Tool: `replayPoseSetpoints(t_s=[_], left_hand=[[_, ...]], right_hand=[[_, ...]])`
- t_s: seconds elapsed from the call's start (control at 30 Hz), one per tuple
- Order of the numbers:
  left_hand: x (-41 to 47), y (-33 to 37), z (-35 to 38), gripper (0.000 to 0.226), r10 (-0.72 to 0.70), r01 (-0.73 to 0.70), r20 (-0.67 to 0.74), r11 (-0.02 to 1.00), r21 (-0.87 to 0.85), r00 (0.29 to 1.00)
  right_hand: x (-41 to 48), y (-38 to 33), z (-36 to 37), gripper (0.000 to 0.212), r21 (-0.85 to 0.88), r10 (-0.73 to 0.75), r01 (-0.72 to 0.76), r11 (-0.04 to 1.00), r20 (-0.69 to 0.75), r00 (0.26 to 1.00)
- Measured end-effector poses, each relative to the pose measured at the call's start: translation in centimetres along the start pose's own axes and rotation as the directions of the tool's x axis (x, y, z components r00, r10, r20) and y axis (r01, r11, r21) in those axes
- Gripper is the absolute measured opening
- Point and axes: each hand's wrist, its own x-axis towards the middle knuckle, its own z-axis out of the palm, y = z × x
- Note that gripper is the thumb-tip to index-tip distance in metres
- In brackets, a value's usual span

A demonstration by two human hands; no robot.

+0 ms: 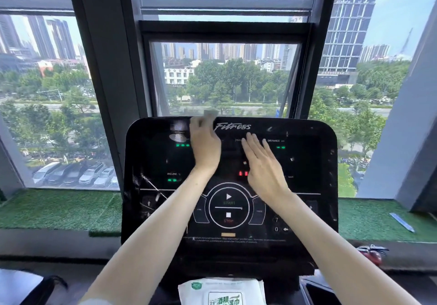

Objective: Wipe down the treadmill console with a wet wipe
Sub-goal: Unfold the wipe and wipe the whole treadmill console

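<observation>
Head view: the black treadmill console (307, 167) fills the middle, with a window (224, 77) onto trees and towers beyond it. The left hand (205, 147) is at the far edge of the panel, left of the "Fitness" lettering. Its fingers are closed together over the wet wipe (210, 113), gripping it. A pale corner of the wipe sticks out past the fingertips, above the console's far rim. That hand is blurred, so the thumb's place cannot be told. The right hand (263, 163) lies flat on the panel just right of centre, its 4 fingers straight and slightly spread, holding nothing. At the near edge, below the console, lies a white wipe packet (222, 291) with green print. Green artificial turf (59, 207) covers the sill on both sides, and a blue strip (402, 222) lies on the right part.
</observation>
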Motion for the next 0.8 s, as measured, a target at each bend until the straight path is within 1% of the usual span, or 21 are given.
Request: replayPoseSetpoints(t_s=[0.03, 0.07, 0.1, 0.13, 0.17, 0.23, 0.27, 0.3, 0.33, 0.37, 0.4, 0.43, 0.5, 0.53, 0.57, 0.6, 0.67, 0.7, 0.73, 0.77, 0.8], left_hand=[[-0.6, 0.3, 0.5, 0.044, 0.166, -0.173, 0.146, 0.984, 0.039, 0.975], [-0.6, 0.4, 0.5, 0.044, 0.258, -0.277, 0.251, 0.96, 0.045, 0.933], [-0.3, 0.3, 0.3, 0.043, 0.253, -0.276, 0.282, 0.96, 0.043, 0.925], [0.2, -0.1, 0.2, 0.043, 0.184, -0.197, 0.228, 0.98, 0.036, 0.956], [0.7, -0.5, 0.0, 0.043, 0.057, -0.058, 0.09, 0.998, 0.01, 0.994], [0.7, -0.2, 0.0, 0.043, -0.21, 0.201, -0.166, 0.977, -0.068, 0.963], [0.4, 0.6, 0.2, 0.045, -0.222, 0.215, -0.157, 0.975, -0.059, 0.962], [0.0, 1.6, 0.8, 0.047, -0.119, 0.119, -0.059, 0.993, -0.006, 0.991], [-0.5, 2.2, 1.5, 0.047, 0.056, -0.059, 0.083, 0.998, 0.028, 0.995], [-0.7, 2.4, 2.0, 0.045, 0.216, -0.228, 0.215, 0.973, 0.033, 0.953], [-0.5, 2.3, 2.0, 0.042, 0.292, -0.313, 0.294, 0.949, 0.027, 0.91], [-0.1, 2.0, 1.8, 0.042, 0.275, -0.296, 0.296, 0.955, 0.028, 0.915], [0.8, 1.2, 1.2, 0.043, 0.028, -0.027, 0.061, 1.0, -0.013, 0.998], [0.8, 1.0, 0.9, 0.042, -0.135, 0.13, -0.093, 0.99, -0.059, 0.986], [0.5, 1.3, 0.9, 0.042, -0.225, 0.214, -0.167, 0.973, -0.086, 0.96], [0.1, 2.0, 1.1, 0.042, -0.21, 0.204, -0.148, 0.978, -0.051, 0.967], [-0.9, 3.1, 2.4, 0.042, 0.088, -0.092, 0.086, 0.995, 0.039, 0.992], [-1.1, 3.1, 2.8, 0.041, 0.229, -0.242, 0.215, 0.97, 0.034, 0.949], [-0.9, 2.9, 2.7, 0.039, 0.291, -0.31, 0.287, 0.951, 0.02, 0.913], [-0.4, 2.5, 2.7, 0.038, 0.274, -0.29, 0.275, 0.957, 0.019, 0.922], [0.0, 2.0, 2.5, 0.038, 0.191, -0.197, 0.179, 0.98, 0.015, 0.965]], right_hand=[[-0.5, 0.7, -0.2, 0.073, -0.007, 0.033, -0.033, 0.999, -0.007, 0.999], [-1.1, 1.3, -0.3, 0.073, -0.016, 0.055, -0.055, 0.998, -0.007, 0.998], [-1.5, 1.8, -0.4, 0.075, -0.02, 0.066, -0.066, 0.998, -0.002, 0.998], [-1.9, 2.2, -0.5, 0.076, -0.019, 0.069, -0.069, 0.997, 0.007, 0.998], [-2.1, 2.5, -0.5, 0.078, -0.018, 0.067, -0.066, 0.998, 0.022, 0.998], [-2.4, 2.7, -0.3, 0.08, -0.025, 0.053, -0.052, 0.998, 0.05, 0.997], [-2.4, 2.8, -0.2, 0.082, -0.026, 0.054, -0.053, 0.998, 0.058, 0.997], [-2.4, 2.7, -0.1, 0.083, -0.026, 0.059, -0.057, 0.998, 0.06, 0.996], [-2.4, 2.7, 0.0, 0.084, -0.031, 0.06, -0.058, 0.998, 0.059, 0.996], [-2.4, 2.7, 0.0, 0.084, -0.035, 0.057, -0.055, 0.998, 0.058, 0.997], [-2.4, 2.7, 0.0, 0.084, -0.035, 0.051, -0.049, 0.998, 0.055, 0.997], [-2.5, 2.8, 0.0, 0.084, -0.03, 0.042, -0.041, 0.999, 0.053, 0.998], [-2.6, 3.1, -0.2, 0.083, -0.02, 0.029, -0.028, 0.999, 0.051, 0.998], [-2.6, 3.1, -0.2, 0.083, -0.016, 0.023, -0.023, 1.0, 0.052, 0.998], [-2.6, 3.2, -0.2, 0.084, -0.013, 0.019, -0.018, 1.0, 0.052, 0.998], [-2.6, 3.3, -0.2, 0.084, -0.01, 0.016, -0.015, 1.0, 0.053, 0.998], [-2.5, 3.4, -0.1, 0.083, -0.008, 0.009, -0.008, 1.0, 0.048, 0.999], [-2.5, 3.5, -0.1, 0.083, -0.006, 0.005, -0.005, 1.0, 0.044, 0.999], [-2.6, 3.6, -0.1, 0.083, -0.003, 0.002, -0.002, 1.0, 0.042, 0.999], [-2.6, 3.7, -0.1, 0.083, 0.002, -0.001, 0.001, 1.0, 0.043, 0.999], [-2.6, 3.7, -0.1, 0.083, 0.005, -0.002, 0.001, 1.0, 0.045, 0.999]])
